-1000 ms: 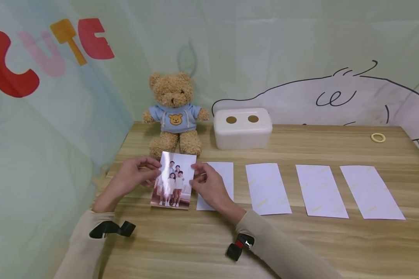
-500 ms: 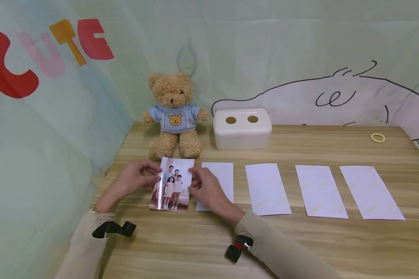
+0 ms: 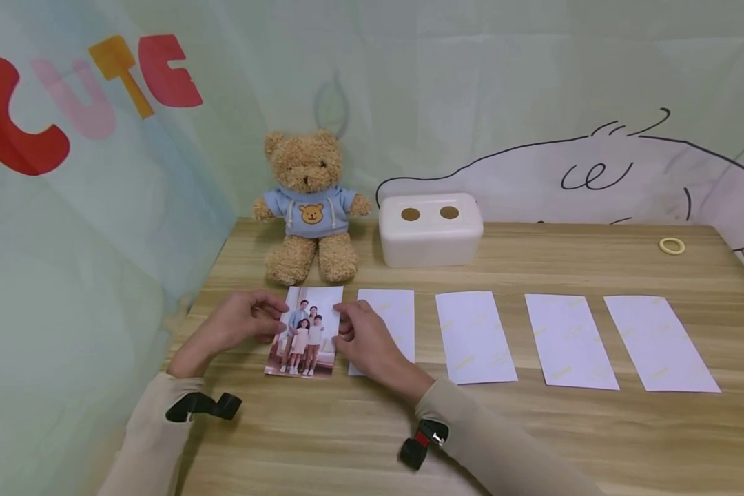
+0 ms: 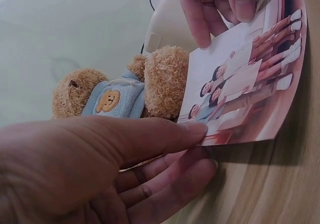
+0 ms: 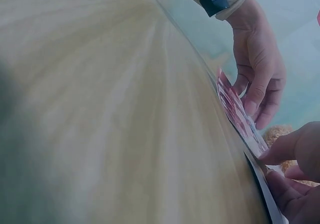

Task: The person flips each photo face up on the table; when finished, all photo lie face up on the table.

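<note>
A glossy family photo (image 3: 304,332) lies low over the left side of the wooden table, picture side up. My left hand (image 3: 244,320) pinches its left edge, thumb on top and fingers beneath, as the left wrist view shows. On the opposite edge my right hand (image 3: 368,337) pinches the photo between thumb and fingers. The left wrist view has the photo (image 4: 245,79) slightly raised at the left hand's side. Beneath the right hand, partly covered by it, lies a white card (image 3: 397,310) with faint yellow marks.
Several more white cards, such as one (image 3: 476,337), lie in a row to the right. A teddy bear (image 3: 310,213) in a blue hoodie sits behind the photo. Beside it stands a white box (image 3: 430,238) with two holes. A yellow ring (image 3: 672,246) lies at the back right.
The photo has come down and slightly toward me, now flatter to the table with less glare on it. Both hands have lowered with it, keeping hold of its edges.
</note>
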The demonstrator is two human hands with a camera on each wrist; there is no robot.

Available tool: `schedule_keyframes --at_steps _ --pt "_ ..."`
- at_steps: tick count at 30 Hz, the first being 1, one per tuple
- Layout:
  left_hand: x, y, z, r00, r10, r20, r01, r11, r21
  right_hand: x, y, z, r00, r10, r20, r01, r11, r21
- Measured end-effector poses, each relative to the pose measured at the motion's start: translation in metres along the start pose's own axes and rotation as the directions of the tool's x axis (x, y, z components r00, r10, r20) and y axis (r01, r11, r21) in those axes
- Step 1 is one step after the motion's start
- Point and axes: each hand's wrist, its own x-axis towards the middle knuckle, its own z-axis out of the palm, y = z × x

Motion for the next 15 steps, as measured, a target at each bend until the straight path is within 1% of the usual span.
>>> schedule_keyframes --at_steps 4,11,15 --pt "0.0005 -0.0014 -0.0005 1.0 0.008 0.002 -0.008 1.0 0.02 0.0003 0.0001 0.0008 1.0 -0.005 0.001 0.005 1.0 -0.015" --pt "-0.0006 -0.0014 -0.0006 0.998 0.057 -0.006 -0.056 0.994 0.09 0.0008 0.001 0.0022 1.0 -0.01 0.006 0.01 0.999 -0.035" --pt "-0.0002 -0.0013 0.0 0.998 0.06 -0.019 -0.057 0.991 0.12 0.0003 0.0002 0.003 1.0 0.001 0.018 0.0 0.999 -0.042"
